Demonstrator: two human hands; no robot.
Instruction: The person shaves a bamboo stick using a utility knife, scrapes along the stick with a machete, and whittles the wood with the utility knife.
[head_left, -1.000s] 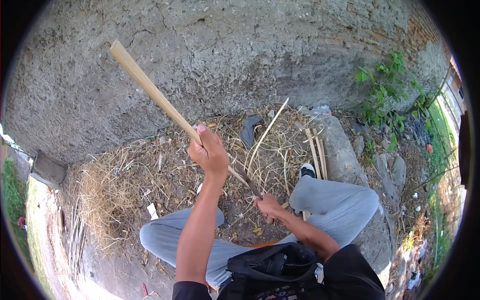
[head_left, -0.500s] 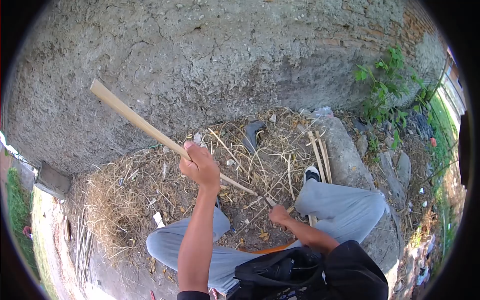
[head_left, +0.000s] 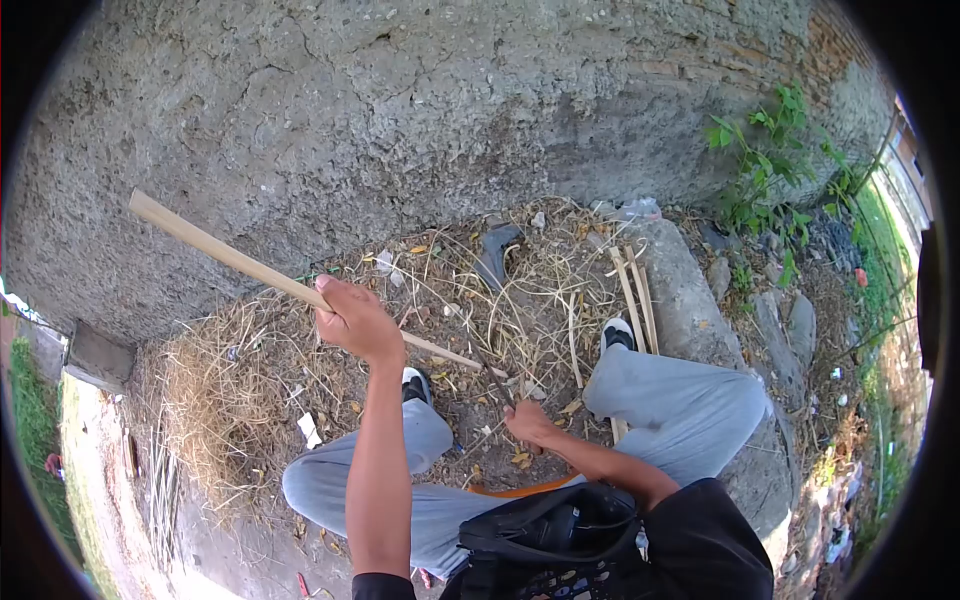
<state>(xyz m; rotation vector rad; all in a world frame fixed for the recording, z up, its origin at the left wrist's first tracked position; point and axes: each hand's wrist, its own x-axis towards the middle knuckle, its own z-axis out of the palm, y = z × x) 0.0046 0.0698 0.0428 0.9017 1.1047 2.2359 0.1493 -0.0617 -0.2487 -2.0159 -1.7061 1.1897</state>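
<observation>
My left hand is closed around the middle of a long pale bamboo strip. The strip slants from its upper-left end, in front of the wall, down to a thinner end between my knees. My right hand grips a knife by its handle, which my fingers mostly hide. The dark, narrow knife blade points up and left and crosses the strip near its lower end. Whether the edge is biting into the strip I cannot tell.
Dry shavings cover the ground between my legs and the rough wall. More pale strips lean near my right shoe, beside a concrete slab. A dark grey boot-shaped piece lies ahead. A leafy plant grows at right.
Both hands have shifted left, carrying the strip and knife along. The strip's upper end is further left and a little lower. My left shoe now shows below the strip.
</observation>
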